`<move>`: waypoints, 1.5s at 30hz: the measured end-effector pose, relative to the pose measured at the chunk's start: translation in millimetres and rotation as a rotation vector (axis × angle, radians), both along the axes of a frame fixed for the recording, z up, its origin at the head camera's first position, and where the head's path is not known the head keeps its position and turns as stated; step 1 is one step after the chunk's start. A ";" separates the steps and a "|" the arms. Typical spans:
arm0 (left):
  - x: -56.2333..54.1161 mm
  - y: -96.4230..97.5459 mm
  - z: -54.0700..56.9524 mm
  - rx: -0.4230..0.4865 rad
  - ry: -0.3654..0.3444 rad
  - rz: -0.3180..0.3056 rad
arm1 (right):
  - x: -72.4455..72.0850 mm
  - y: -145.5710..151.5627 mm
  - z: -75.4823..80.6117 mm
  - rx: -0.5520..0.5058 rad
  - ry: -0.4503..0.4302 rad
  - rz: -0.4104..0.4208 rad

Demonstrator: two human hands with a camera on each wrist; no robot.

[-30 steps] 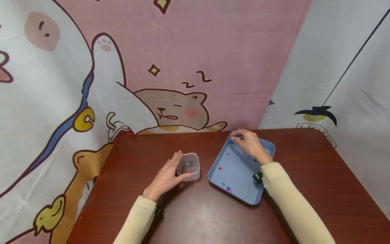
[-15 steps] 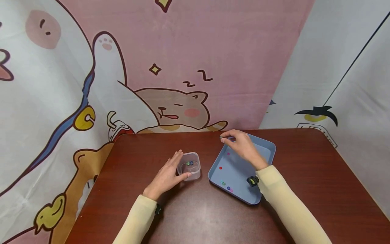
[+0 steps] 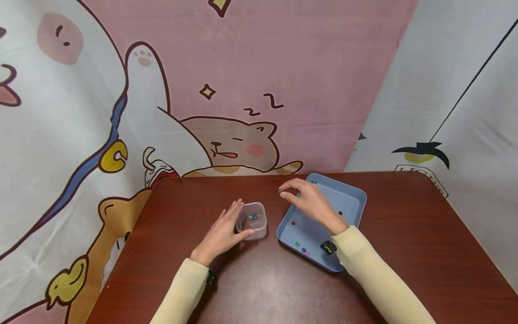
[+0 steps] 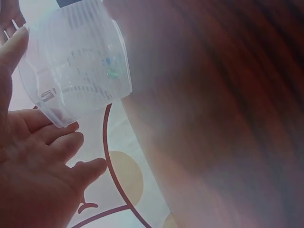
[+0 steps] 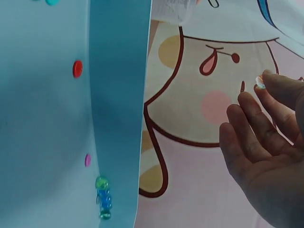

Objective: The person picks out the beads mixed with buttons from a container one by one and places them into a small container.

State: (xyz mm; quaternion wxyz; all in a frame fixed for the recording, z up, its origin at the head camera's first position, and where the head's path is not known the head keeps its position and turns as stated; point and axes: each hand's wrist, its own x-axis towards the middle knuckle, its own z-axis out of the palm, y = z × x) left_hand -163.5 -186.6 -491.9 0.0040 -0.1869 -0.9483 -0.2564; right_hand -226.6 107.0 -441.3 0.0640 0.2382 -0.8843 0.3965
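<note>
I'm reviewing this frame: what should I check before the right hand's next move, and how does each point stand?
1. Piece pinched: ok; the right hand has a small clear piece at its fingertips.
2. Fingertips beyond the rim of the tray: ok.
3. Container upright, top uncovered: ok.
4. Container steadied: cannot tell; the left hand is at it, but pressure doesn't show.
5. Piece above container: not ok, fingertips stop short.
</note>
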 end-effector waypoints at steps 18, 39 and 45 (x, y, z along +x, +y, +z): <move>-3.0 -0.8 -1.2 -0.067 0.051 -0.025 | 10.5 -31.2 -1.3 -0.010 0.039 0.170; -2.8 -1.3 -3.3 -0.065 0.039 -0.021 | 18.4 -51.2 -14.5 0.217 0.138 0.325; -1.8 -1.2 -3.4 -0.058 0.033 -0.015 | 18.5 -52.4 -18.8 0.269 0.168 0.347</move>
